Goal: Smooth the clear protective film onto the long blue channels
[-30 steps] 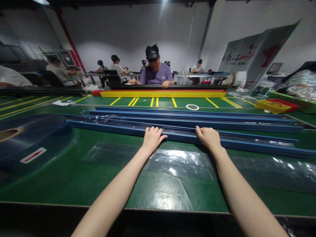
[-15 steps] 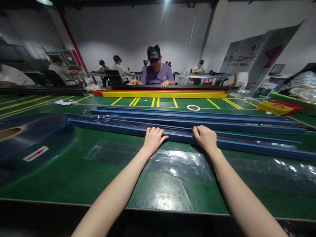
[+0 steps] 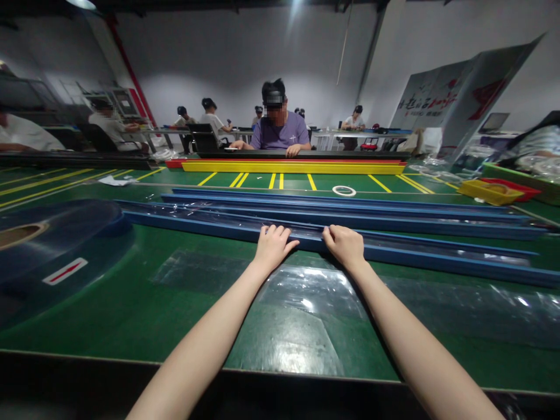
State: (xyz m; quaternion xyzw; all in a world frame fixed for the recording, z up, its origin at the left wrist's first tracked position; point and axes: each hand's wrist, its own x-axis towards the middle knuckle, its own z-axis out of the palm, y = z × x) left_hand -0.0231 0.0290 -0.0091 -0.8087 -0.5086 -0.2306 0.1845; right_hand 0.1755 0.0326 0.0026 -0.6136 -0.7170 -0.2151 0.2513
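My left hand [image 3: 275, 245] rests on the near long blue channel strip [image 3: 406, 255], fingers curled over its rim and thumb out along the near side. Close to its right, my right hand [image 3: 345, 244] is closed over the same strip, knuckles up; its fingertips are partly hidden. Clear film [image 3: 210, 218] lies inside the channel. Behind it stretch more blue channel strips [image 3: 437, 220]. Flat clear plastic sheets [image 3: 310, 286] lie on the green table [image 3: 131, 315] under my forearms.
At the left sits a large roll of clear film [image 3: 87, 233] with a red arrow label. Across the table are yellow and red strips [image 3: 293, 168], a white ring [image 3: 344, 191] and a yellow tray [image 3: 485, 191]. A person in a purple shirt [image 3: 280, 133] sits opposite.
My right hand has slid left along the blue channel strip, closer to my left hand. The left hand stays in place.
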